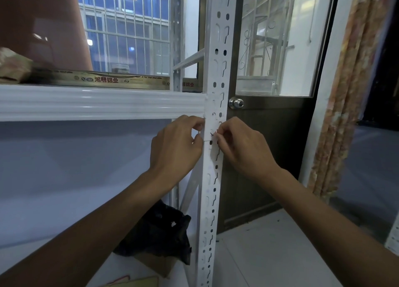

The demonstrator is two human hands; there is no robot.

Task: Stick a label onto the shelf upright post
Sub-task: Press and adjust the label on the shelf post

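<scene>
A white perforated shelf upright post point(218, 59) runs top to bottom through the middle of the view. A small white label point(211, 128) with dark marks lies flat against the post just below the shelf beam. My left hand point(176, 148) pinches the label's left edge between thumb and fingers. On the other side, my right hand point(244, 144) holds the label's right edge with its fingertips. Both hands press against the post; much of the label is hard to tell from the white metal.
A white ribbed shelf beam point(97, 103) meets the post from the left. A dark door with a round knob point(236, 103) stands behind the post. A black bag point(159, 230) lies on cardboard low down. A patterned curtain point(345, 92) hangs at right.
</scene>
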